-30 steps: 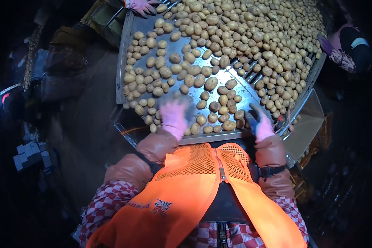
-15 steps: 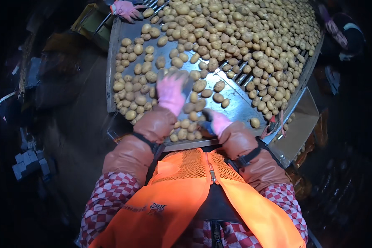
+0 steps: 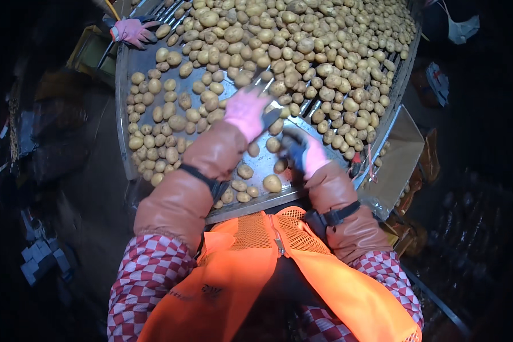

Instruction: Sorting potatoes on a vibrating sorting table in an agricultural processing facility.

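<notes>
Potatoes [image 3: 302,45] are heaped over the far part of a metal sorting table, thinning toward me. My left hand [image 3: 246,114], in a pink glove with dark fingers, reaches over the table's middle; its fingers are blurred but its thumb stands apart, next to a potato [image 3: 276,126]. My right hand [image 3: 305,153], gloved in pink and dark blue, hovers low over the bare metal [image 3: 262,166] to the right. Its fingers are curled and smeared by motion, close to a potato [image 3: 280,166]; whether they hold anything is hidden. A larger potato [image 3: 272,183] lies near the front edge.
Another person's pink-gloved hand [image 3: 134,32] rests at the table's far left corner. Many potatoes [image 3: 154,148] gather along the left rim. Slotted metal bars [image 3: 310,108] show beneath the heap. An open cardboard box [image 3: 402,148] stands against the right side.
My left hand has moved farther out and the right hand has lifted away from the front edge. Several potatoes near the front have shifted, baring more metal. The whole view has swung slightly.
</notes>
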`<state>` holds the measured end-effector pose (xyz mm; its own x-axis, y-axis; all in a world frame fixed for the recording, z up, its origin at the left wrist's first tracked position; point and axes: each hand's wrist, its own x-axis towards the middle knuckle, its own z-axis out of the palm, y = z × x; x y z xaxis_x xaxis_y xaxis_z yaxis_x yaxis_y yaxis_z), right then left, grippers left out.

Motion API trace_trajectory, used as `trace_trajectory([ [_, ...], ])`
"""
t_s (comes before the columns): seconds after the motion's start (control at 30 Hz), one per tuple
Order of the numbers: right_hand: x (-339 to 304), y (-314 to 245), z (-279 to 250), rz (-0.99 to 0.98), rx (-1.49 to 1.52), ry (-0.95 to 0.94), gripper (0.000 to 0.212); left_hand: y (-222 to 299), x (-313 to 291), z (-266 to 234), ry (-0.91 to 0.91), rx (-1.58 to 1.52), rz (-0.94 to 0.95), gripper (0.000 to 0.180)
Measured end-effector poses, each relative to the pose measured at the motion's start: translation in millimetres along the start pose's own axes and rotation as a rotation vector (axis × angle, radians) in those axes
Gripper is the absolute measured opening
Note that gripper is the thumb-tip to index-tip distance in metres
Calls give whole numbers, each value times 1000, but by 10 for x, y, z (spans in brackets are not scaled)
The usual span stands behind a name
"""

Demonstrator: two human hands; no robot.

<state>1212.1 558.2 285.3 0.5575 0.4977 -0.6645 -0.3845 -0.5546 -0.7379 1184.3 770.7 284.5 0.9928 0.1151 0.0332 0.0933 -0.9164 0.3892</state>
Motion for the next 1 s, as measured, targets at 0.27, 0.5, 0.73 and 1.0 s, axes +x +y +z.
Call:
trace_trajectory([
  [0.27, 606, -507, -1408, -218, -629, 1054, 82, -439, -984, -60, 249, 35, -95, 40],
  [0.5, 381, -447, -422, -206, -661, 419, 81, -415, -849, 71, 290, -10, -179, 45],
  [0.73, 290, -66, -1180, -175, -662, 1002, 70, -527, -1036, 124, 236, 38, -136, 57],
  [1.0, 126, -47, 124, -423, -736, 632, 74, -599, -755, 227, 256, 38, -269, 55],
])
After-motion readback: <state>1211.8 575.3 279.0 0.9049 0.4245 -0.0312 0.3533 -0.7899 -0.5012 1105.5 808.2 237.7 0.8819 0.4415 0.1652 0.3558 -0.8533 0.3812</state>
